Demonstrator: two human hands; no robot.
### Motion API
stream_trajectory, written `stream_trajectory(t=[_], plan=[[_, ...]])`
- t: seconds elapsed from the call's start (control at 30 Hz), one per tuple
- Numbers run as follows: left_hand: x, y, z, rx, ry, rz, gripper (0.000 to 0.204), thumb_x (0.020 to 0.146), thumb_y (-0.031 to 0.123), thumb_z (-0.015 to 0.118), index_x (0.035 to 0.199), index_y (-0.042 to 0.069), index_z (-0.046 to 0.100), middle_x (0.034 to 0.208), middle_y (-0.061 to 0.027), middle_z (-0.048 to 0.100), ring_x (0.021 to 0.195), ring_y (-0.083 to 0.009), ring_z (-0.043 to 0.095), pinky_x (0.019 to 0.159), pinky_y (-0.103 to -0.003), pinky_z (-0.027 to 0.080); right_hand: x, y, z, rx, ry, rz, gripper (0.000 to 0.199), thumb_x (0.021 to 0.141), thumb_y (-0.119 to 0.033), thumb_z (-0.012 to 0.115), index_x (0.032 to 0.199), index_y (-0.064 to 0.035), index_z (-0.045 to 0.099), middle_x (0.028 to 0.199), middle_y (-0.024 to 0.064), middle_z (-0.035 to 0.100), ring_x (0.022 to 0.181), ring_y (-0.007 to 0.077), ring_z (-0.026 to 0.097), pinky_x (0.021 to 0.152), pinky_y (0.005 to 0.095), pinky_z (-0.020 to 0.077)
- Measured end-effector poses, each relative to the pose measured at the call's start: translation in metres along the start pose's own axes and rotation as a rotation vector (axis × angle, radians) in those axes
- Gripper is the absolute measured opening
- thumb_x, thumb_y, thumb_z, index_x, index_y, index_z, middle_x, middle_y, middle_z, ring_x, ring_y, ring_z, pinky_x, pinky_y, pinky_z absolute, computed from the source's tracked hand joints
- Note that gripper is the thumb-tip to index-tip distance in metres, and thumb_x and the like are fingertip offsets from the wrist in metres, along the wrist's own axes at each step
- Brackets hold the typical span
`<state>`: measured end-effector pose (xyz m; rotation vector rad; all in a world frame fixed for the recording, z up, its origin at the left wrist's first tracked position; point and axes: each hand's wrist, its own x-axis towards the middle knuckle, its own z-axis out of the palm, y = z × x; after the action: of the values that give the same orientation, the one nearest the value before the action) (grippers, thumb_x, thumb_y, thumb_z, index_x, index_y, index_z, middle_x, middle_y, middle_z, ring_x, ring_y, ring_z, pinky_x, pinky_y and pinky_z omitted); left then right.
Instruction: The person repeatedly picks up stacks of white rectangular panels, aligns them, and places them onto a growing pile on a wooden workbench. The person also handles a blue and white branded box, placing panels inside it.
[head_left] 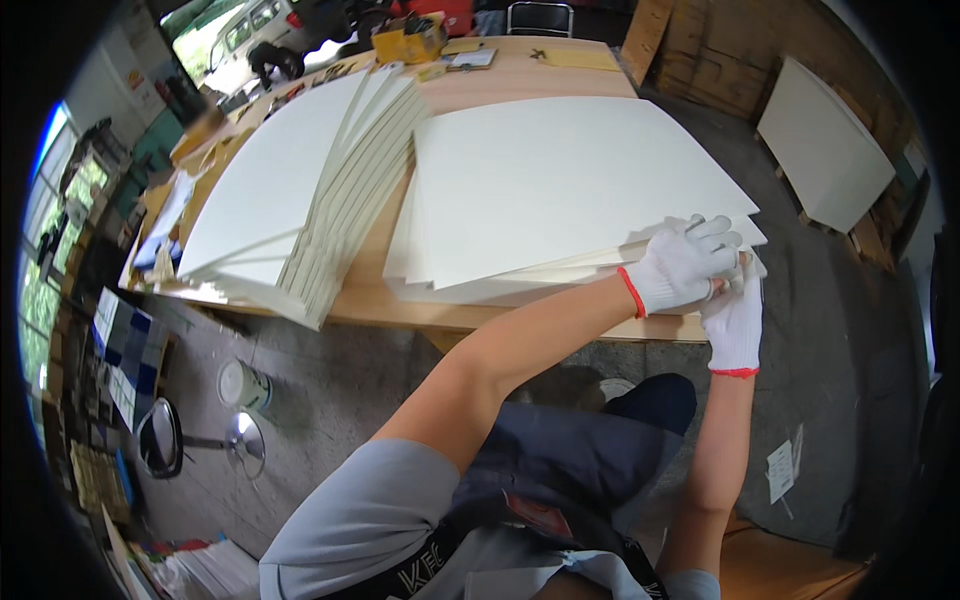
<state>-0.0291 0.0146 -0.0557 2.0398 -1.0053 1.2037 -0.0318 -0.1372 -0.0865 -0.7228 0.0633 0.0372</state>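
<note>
White panels with curved far edges lie in a loose, offset stack (570, 185) on the wooden table. Over its near right corner is my left hand (682, 265), in a white knit glove with a red cuff. Its fingers stretch out to the right, and its thumb side touches or nearly touches the other glove. My right hand (735, 315), gloved alike, comes up beside that corner. Its fingers are partly covered by my left hand, so their grip cannot be made out. Bare fingertips seem to show between the gloves.
A thicker, fanned stack of white panels (290, 170) stands at left, overhanging the table's front edge (430, 318). Papers, a clipboard (472, 59) and a yellow box (408, 40) lie at the back. A bucket (243, 385) and stool (163, 438) stand on the floor; another white panel (825, 150) stands right.
</note>
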Motion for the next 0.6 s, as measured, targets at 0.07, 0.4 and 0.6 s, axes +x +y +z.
stream_trajectory(t=[0.07, 0.4, 0.6], plan=[[-0.018, 0.01, -0.016, -0.076, -0.031, -0.134, 0.024, 0.071, 0.015, 0.071, 0.093, 0.019, 0.064, 0.089, -0.0009, 0.063, 0.075, -0.0236, 0.064, 0.061, -0.037, 0.052, 0.01, 0.008, -0.001, -0.063, -0.082, 0.18, 0.04, 0.099, -0.034, 0.057, 0.125, -0.0036, 0.054, 0.108, 0.0089, 0.061, 0.095, 0.0185, 0.06, 0.078, 0.0282, 0.0521], [-0.148, 0.033, -0.158, 0.138, -0.478, -0.702, 0.015, 0.075, 0.013, 0.064, 0.089, 0.018, 0.066, 0.13, 0.0007, 0.062, 0.07, -0.0274, 0.068, 0.061, -0.04, 0.056, -0.018, 0.087, 0.079, -0.271, -0.097, 0.334, 0.033, 0.092, -0.021, 0.068, 0.119, -0.0036, 0.058, 0.119, 0.0084, 0.059, 0.11, 0.0228, 0.059, 0.088, 0.0368, 0.0574], [-0.163, 0.024, -0.15, 0.154, -0.341, -0.692, 0.021, 0.08, 0.016, 0.061, 0.101, 0.017, 0.066, 0.1, -0.0053, 0.068, 0.077, -0.0302, 0.068, 0.066, -0.042, 0.055, -0.024, 0.064, 0.086, -0.409, -0.039, 0.282, 0.039, 0.095, -0.023, 0.066, 0.126, -0.0024, 0.055, 0.122, 0.0092, 0.058, 0.112, 0.0211, 0.058, 0.095, 0.0341, 0.0532]])
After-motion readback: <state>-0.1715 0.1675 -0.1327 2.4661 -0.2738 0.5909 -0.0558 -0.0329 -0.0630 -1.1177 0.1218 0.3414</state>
